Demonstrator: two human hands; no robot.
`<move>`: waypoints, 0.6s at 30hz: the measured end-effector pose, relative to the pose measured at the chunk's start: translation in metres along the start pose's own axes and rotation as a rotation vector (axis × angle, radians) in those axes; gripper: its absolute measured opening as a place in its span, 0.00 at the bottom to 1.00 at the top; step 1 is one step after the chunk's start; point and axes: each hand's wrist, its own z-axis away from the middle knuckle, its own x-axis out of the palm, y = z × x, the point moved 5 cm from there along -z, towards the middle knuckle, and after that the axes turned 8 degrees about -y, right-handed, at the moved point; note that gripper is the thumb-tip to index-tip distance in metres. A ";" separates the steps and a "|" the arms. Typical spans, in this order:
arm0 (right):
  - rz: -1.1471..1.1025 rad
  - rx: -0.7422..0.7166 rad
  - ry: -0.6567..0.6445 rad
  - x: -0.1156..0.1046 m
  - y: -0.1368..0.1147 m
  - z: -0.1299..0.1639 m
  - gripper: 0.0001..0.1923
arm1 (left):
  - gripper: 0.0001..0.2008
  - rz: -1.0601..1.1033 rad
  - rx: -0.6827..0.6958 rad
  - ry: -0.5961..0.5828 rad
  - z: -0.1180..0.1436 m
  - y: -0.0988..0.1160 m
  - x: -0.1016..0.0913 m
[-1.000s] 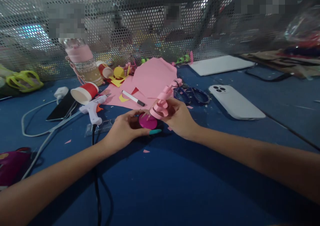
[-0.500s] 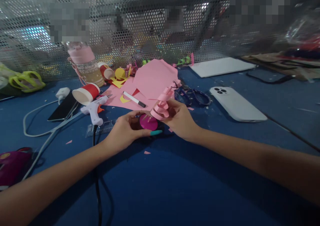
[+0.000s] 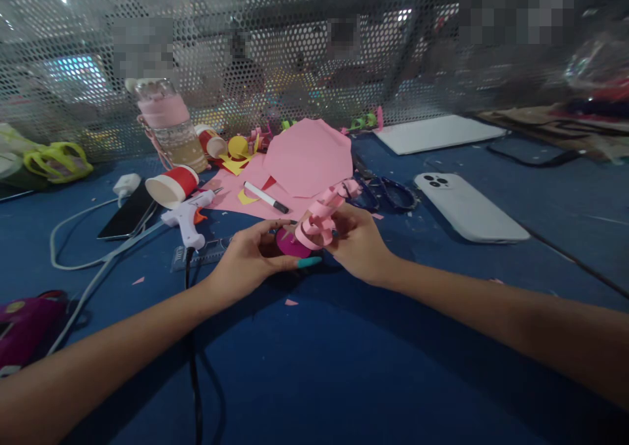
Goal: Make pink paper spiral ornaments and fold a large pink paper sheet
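Left hand [image 3: 246, 261] curled around the near side of a magenta paper disc [image 3: 287, 244] on the blue table [image 3: 344, 366], thumb with its teal nail laid flat along the disc's front edge, fingers bent over its left rim; right hand [image 3: 358, 243] closed in a pinch on a light pink paper spiral [image 3: 319, 222], gripping its lower coils from the right while the upper end curls up and away toward the back; spiral's bottom coil now lower against the disc than half a second ago, covering more of the magenta face, whether actually touching it hard to tell; both hands in much the same grip as before, shifted only slightly with the whole scene, as from a small tilt of the head; behind the hands, unmoved on the table: a large pink paper sheet [image 3: 307, 160], a white marker [image 3: 265, 196] on it, a white glue gun [image 3: 189, 214] just left of the left hand, a red paper cup [image 3: 173, 185] on its side, dark scissors [image 3: 383, 193] and a white phone [image 3: 469, 208] face down to the right, well apart from the hands.
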 end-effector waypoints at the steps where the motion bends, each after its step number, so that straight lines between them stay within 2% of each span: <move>1: 0.015 -0.006 -0.001 0.000 0.000 0.000 0.03 | 0.26 0.000 -0.001 -0.001 0.000 0.000 0.000; 11: -0.047 0.028 0.003 0.000 0.006 0.001 0.10 | 0.27 0.009 -0.006 -0.017 0.001 0.002 0.002; 18: -0.051 0.001 0.000 0.001 0.002 0.000 0.06 | 0.28 0.012 0.011 -0.018 0.000 0.000 0.001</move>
